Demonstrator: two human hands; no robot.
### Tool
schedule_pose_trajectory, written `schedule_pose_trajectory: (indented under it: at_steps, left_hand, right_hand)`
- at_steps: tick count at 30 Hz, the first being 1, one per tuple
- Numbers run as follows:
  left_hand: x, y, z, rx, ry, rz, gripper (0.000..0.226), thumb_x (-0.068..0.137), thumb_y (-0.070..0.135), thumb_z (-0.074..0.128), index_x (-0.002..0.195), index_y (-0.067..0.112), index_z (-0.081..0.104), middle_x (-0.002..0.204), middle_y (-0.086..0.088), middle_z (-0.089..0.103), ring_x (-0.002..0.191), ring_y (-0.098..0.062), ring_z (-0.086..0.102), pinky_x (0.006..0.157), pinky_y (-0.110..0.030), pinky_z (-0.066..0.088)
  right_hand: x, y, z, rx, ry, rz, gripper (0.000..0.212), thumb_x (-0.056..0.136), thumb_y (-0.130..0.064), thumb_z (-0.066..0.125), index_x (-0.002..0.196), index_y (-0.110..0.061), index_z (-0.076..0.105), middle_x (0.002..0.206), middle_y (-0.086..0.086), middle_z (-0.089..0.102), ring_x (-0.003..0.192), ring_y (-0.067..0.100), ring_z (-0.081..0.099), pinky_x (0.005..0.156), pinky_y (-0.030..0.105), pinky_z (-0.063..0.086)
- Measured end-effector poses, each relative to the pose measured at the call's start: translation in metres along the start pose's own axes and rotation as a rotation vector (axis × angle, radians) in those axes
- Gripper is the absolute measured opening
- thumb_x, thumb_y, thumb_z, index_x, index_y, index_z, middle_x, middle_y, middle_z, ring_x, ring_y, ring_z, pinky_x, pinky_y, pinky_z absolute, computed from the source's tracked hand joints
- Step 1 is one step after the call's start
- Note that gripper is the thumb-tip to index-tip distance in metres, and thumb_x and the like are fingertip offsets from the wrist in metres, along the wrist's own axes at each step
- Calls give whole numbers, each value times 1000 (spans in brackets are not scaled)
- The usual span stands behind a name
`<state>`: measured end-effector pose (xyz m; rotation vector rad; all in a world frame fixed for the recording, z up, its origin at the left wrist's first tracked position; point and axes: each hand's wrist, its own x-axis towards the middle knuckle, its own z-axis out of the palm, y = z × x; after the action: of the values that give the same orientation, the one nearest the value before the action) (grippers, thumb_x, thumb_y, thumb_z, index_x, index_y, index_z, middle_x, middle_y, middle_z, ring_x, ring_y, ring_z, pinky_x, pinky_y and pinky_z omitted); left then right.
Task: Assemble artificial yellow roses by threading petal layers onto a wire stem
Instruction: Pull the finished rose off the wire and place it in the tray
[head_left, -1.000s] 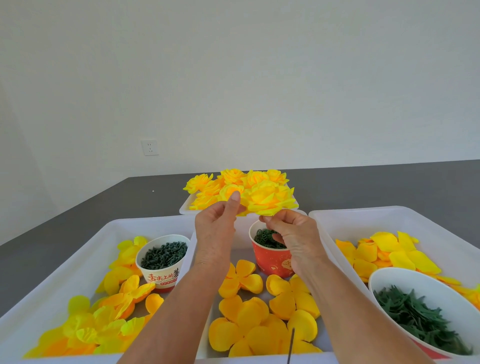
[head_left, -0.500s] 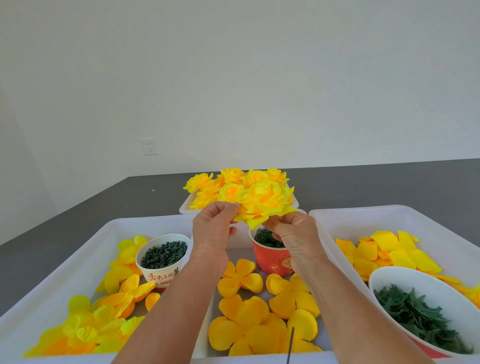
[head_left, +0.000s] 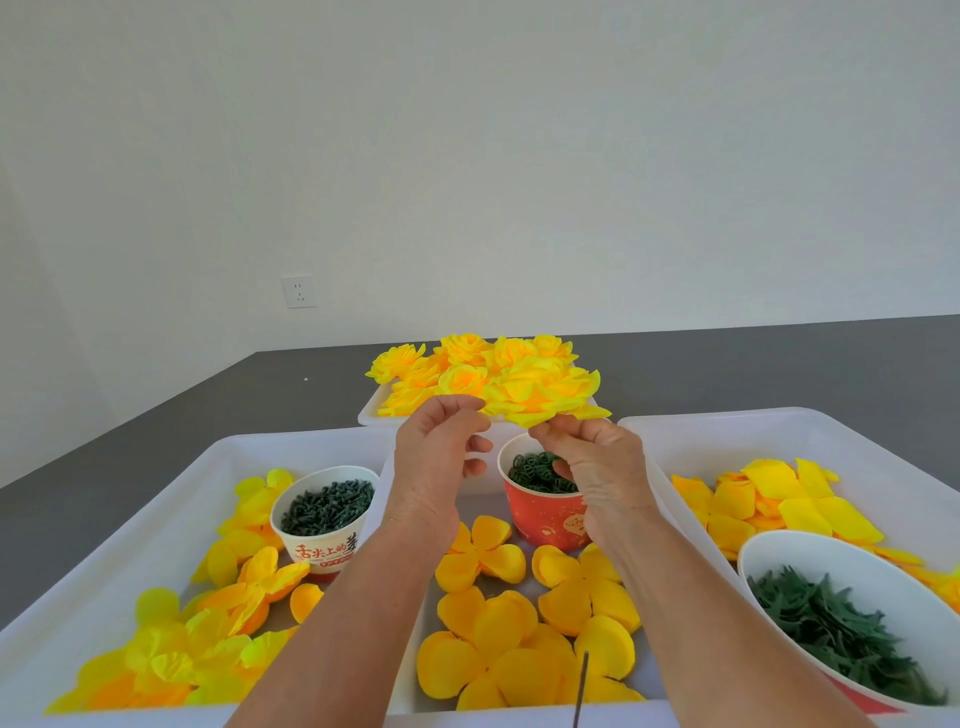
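Observation:
I hold an assembled yellow rose (head_left: 543, 397) up over the middle tray, in front of the pile of finished roses (head_left: 467, 358). My left hand (head_left: 436, 457) pinches the rose's left petal edge between thumb and forefinger. From below, my right hand (head_left: 592, 467) pinches the underside of the bloom; what lies under the bloom is hidden by the fingers. A dark wire stem (head_left: 581, 693) stands at the bottom edge, over loose orange-yellow petal layers (head_left: 498, 644).
A red cup of green rings (head_left: 545, 519) sits under my right hand. A white cup of dark green pieces (head_left: 324, 512) stands in the left tray (head_left: 156, 499) among petals. The right tray (head_left: 727, 431) holds yellow petals and a bowl of green leaves (head_left: 841, 629).
The rose came up from behind my fingers and its outer petals spread wider to the right. My left thumb dropped from upright to a pinch on the petal edge.

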<state>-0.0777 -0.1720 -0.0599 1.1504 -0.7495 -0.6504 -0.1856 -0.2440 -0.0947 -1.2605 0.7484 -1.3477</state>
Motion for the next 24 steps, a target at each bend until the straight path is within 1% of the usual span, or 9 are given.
schedule_pose_trajectory:
  at_steps: [3, 7, 9, 12, 16, 18, 20, 22, 24]
  left_hand:
    - [-2, -2, 1, 76, -21, 65, 15, 82, 0, 64, 80, 15, 64, 70, 0, 60, 59, -12, 53, 54, -24, 42]
    - [-3, -2, 1, 81, 8, 116, 12, 84, 12, 67, 73, 18, 65, 64, 5, 60, 57, -7, 53, 51, -18, 42]
    - [-2, -2, 1, 76, -3, 125, 10, 83, 12, 68, 74, 17, 65, 65, 5, 60, 57, -6, 53, 50, -18, 42]
    - [-2, -1, 3, 119, -12, 165, 10, 79, 11, 73, 74, 17, 65, 65, 8, 62, 56, -4, 53, 48, -16, 42]
    - [-1, -2, 2, 122, 52, 224, 8, 79, 14, 72, 75, 16, 66, 63, 10, 61, 51, -1, 50, 45, -13, 41]
    - [0, -3, 1, 108, 75, 247, 9, 81, 12, 70, 76, 17, 66, 61, 10, 60, 49, 0, 49, 46, -14, 41]
    - [1, -4, 0, 113, 91, 259, 11, 83, 8, 68, 75, 15, 66, 59, 9, 58, 49, -2, 49, 50, -16, 42]
    - [2, -4, -1, 116, 104, 266, 13, 84, 6, 66, 74, 14, 65, 58, 8, 57, 49, -3, 48, 52, -17, 41]
    - [3, -4, 0, 115, 106, 274, 13, 84, 6, 65, 74, 13, 64, 59, 8, 58, 51, -3, 49, 52, -18, 41]
  right_hand:
    - [-1, 0, 1, -26, -28, 40, 7, 75, -17, 76, 73, -23, 72, 66, -16, 70, 69, -4, 62, 59, 16, 42]
    - [-2, -1, 1, -17, -41, 55, 5, 75, -17, 76, 74, -20, 73, 70, -13, 71, 77, 2, 62, 62, 21, 42]
    - [-2, -1, 1, -17, -32, 59, 4, 75, -17, 76, 76, -19, 73, 71, -12, 71, 76, 0, 62, 62, 19, 43]
    - [-2, -2, 2, -41, -43, 61, 7, 75, -18, 77, 74, -23, 73, 67, -17, 70, 69, -5, 63, 59, 15, 44]
    - [-3, -2, 2, -64, -105, 71, 7, 75, -19, 76, 75, -25, 72, 66, -22, 69, 67, -13, 61, 55, 8, 45]
    - [-3, -2, 2, -92, -115, 81, 5, 75, -21, 76, 78, -24, 73, 70, -21, 69, 71, -8, 62, 58, 9, 45]
    - [-4, -2, 2, -108, -115, 91, 8, 75, -23, 76, 82, -20, 74, 80, -14, 71, 78, -2, 62, 61, 12, 45]
    - [-4, -2, 2, -98, -125, 98, 6, 77, -23, 74, 81, -19, 74, 82, -10, 72, 81, 0, 62, 56, 8, 45]
    - [-4, -3, 2, -78, -132, 110, 3, 79, -21, 73, 77, -20, 73, 77, -11, 73, 76, -1, 63, 52, 6, 44]
